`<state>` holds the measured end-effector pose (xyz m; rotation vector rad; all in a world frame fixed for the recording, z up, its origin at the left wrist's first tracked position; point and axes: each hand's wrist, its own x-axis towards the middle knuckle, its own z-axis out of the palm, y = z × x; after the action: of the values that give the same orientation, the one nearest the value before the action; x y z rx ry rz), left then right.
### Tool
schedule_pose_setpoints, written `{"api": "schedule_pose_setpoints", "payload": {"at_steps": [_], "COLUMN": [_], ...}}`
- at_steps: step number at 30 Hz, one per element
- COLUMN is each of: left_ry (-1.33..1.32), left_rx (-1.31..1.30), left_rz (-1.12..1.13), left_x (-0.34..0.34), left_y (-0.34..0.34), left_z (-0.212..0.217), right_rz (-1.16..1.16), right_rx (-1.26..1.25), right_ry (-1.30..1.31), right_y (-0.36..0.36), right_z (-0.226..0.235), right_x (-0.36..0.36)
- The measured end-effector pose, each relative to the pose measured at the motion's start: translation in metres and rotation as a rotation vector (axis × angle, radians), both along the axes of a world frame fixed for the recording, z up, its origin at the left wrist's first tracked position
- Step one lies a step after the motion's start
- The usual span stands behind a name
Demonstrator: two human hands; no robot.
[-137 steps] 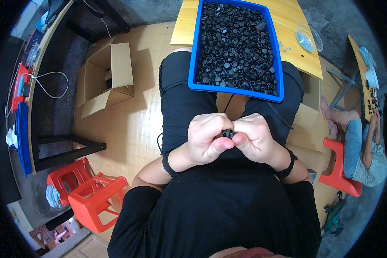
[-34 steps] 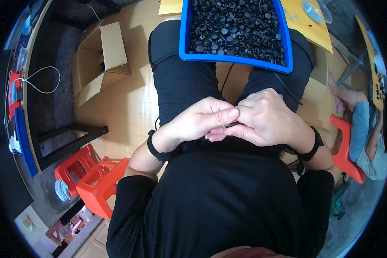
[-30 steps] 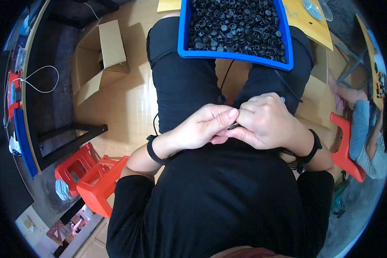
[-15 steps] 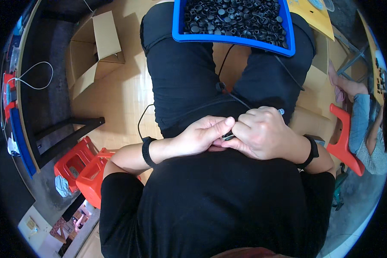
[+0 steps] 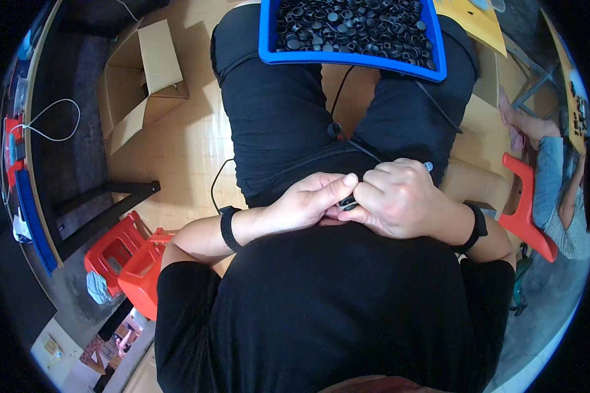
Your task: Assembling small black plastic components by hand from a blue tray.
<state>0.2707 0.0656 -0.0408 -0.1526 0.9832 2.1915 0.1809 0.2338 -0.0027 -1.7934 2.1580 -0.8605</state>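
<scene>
As the hands (image 5: pixel 357 203) drew closer, the blue tray (image 5: pixel 351 57) receded.

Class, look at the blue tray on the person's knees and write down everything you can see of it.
The blue tray is a shallow rectangular bin, plastic by its look, with a raised bright rim. It rests across the seated person's thighs, its far end cut off by the picture's top edge. It is filled nearly to the rim with small black round parts, ring-shaped or cap-shaped. Neither hand touches it; a thin black cable runs out from under its near edge.
</scene>
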Motion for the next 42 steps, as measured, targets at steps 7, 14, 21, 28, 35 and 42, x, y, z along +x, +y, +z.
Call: {"api": "schedule_pose_setpoints", "payload": {"at_steps": [7, 14, 21, 28, 35, 42], "left_ry": [0.045, 0.007, 0.258, 0.251, 0.676, 0.626], "left_rx": [0.014, -0.063, -0.131, -0.139, -0.356, -0.240], "left_rz": [0.023, -0.044, -0.123, -0.214, -0.017, -0.045], "left_x": [0.000, -0.009, -0.022, -0.022, -0.003, 0.006], "left_y": [0.001, -0.010, -0.022, -0.023, -0.011, -0.009], "left_z": [-0.006, 0.003, 0.006, 0.002, -0.003, -0.007], "right_rz": [-0.019, 0.052, 0.181, 0.187, 0.114, 0.111], "right_rx": [-0.030, 0.056, 0.250, 0.239, 0.114, 0.036], "right_ry": [0.035, -0.085, -0.213, -0.242, -0.090, -0.070], "right_y": [-0.001, -0.004, -0.005, -0.004, 0.000, 0.003], "right_z": [-0.001, 0.002, 0.006, 0.005, 0.000, -0.003], "right_x": [0.001, -0.012, -0.021, -0.020, -0.004, 0.009]}}
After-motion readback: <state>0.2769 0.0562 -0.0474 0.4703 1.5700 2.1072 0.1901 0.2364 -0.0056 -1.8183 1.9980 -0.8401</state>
